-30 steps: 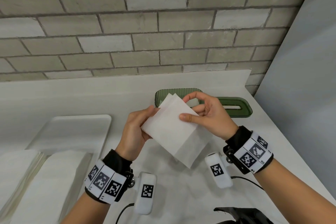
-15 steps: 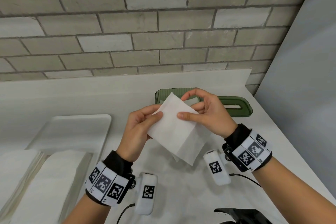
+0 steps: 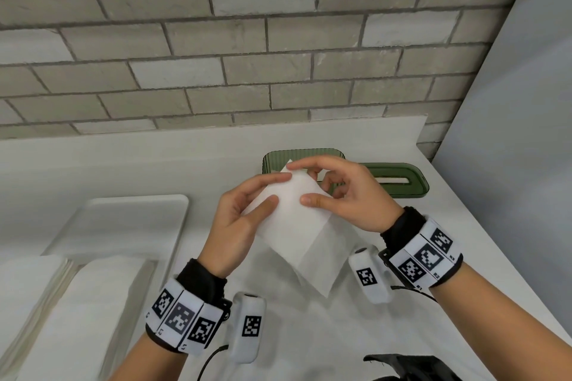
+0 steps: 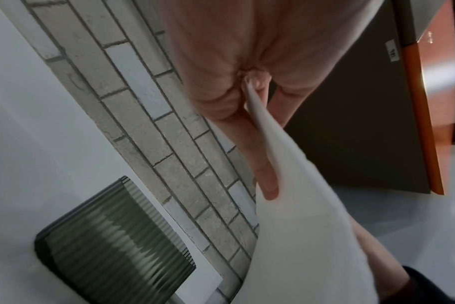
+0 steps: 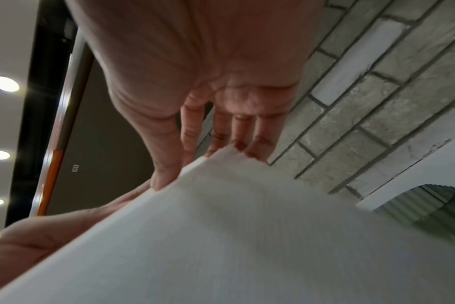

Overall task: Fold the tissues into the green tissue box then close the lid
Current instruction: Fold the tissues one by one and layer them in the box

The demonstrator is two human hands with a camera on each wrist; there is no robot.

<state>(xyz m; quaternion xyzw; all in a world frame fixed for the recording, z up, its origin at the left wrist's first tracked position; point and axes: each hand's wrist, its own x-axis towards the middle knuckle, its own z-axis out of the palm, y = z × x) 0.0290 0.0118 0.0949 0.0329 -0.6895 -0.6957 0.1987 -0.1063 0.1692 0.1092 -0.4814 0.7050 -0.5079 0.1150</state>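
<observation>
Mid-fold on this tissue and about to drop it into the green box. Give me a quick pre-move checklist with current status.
1. Tissue held by both hands: ok. The left hand and right hand each pinch it, above the counter.
2. Fold finished: cannot tell. A thinner lower layer hangs past the doubled part.
3. Green tissue box open: ok. Its top shows no cover.
4. Lid out of the way: ok. It lies on the counter right of the box.
5. Room inside the box: cannot tell. The hands and tissue hide most of the interior.
6. More tissues to fold: ok. White stacks wait at the left.
</observation>
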